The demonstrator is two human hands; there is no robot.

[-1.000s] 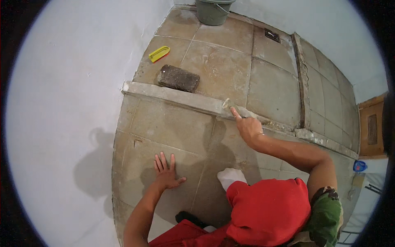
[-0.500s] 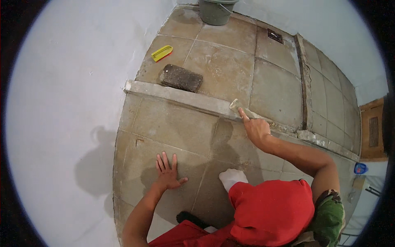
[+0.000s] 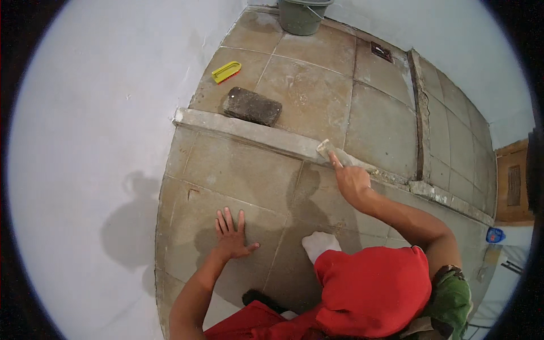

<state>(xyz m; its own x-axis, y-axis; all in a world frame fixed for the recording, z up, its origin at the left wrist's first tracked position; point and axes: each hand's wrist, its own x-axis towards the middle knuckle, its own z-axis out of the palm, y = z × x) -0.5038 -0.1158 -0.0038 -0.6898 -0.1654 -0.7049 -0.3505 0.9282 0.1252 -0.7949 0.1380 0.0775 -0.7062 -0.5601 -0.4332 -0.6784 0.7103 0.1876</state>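
Note:
My left hand (image 3: 231, 241) lies flat on the tiled floor (image 3: 238, 181) with its fingers spread, holding nothing. My right hand (image 3: 352, 184) is closed around a scraper (image 3: 324, 148), index finger stretched along it. The scraper's pale, stained blade rests against the low raised ledge (image 3: 249, 132) that crosses the floor; its handle is mostly hidden by my fingers. To the right of the blade the ledge's top looks rough and broken. My knee in red cloth (image 3: 374, 289) and a pale foot (image 3: 321, 245) are between my arms.
Beyond the ledge lie a dark rough block (image 3: 253, 106) and a yellow brush (image 3: 226, 72) with red bristles. Farther back stand a grey-green bucket (image 3: 303, 17) and a floor drain (image 3: 381, 51). A second ledge (image 3: 421, 113) runs along the right; a white wall (image 3: 96, 113) rises at left.
The whole view has shifted slightly. My right hand and the scraper have moved very little along the ledge; my left hand stays flat on the floor.

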